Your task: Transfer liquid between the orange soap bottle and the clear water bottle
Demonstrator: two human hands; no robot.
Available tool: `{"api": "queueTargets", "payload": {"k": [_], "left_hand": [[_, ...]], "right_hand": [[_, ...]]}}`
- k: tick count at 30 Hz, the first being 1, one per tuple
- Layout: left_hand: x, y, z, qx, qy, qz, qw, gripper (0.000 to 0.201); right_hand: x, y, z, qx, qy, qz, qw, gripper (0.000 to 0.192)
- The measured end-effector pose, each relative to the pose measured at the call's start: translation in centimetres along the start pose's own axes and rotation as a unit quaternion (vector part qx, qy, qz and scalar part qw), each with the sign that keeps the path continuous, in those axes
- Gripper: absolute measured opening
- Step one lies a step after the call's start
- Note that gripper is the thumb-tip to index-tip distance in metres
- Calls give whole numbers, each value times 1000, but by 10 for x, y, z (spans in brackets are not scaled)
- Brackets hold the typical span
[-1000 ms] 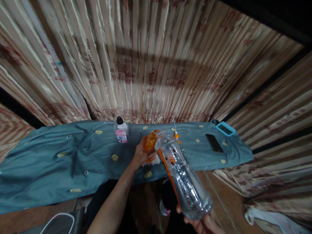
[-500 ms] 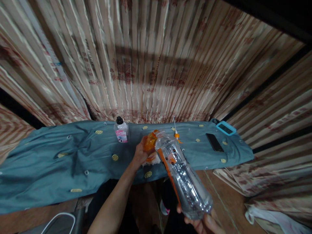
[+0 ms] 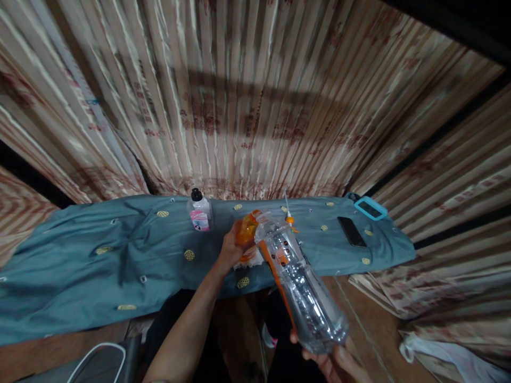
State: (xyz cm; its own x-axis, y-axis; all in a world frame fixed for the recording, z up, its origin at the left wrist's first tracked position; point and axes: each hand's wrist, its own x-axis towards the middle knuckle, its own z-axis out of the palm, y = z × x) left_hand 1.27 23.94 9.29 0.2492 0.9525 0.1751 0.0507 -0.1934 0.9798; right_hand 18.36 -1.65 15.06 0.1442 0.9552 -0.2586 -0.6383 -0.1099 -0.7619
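Two hands steady a clear plastic bottle over a blue-draped table.

One small pink-labelled bottle [image 3: 199, 211] stands at the back of the blue embroidered cloth [image 3: 99, 266]; the left hand [image 3: 231, 249] curls shut around the orange cap [image 3: 246, 232], while the right hand [image 3: 333, 361] cups the base of the one large clear plastic bottle [image 3: 297, 282], tilted toward the table; one black phone [image 3: 351, 232] lies farther right.

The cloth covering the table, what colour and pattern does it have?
The cloth is teal blue with small, scattered gold round motifs, seen in the head view.
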Motion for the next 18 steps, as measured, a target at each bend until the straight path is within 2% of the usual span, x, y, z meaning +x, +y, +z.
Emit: {"api": "queueTargets", "payload": {"k": [10, 18], "left_hand": [[1, -7, 2, -14, 2, 2, 1000, 58], [-1, 6, 0, -11, -3, -7, 1000, 58]], "right_hand": [[1, -4, 6, -16, -8, -4, 1000, 31], [0, -5, 7, -13, -4, -4, 1000, 31]]}}
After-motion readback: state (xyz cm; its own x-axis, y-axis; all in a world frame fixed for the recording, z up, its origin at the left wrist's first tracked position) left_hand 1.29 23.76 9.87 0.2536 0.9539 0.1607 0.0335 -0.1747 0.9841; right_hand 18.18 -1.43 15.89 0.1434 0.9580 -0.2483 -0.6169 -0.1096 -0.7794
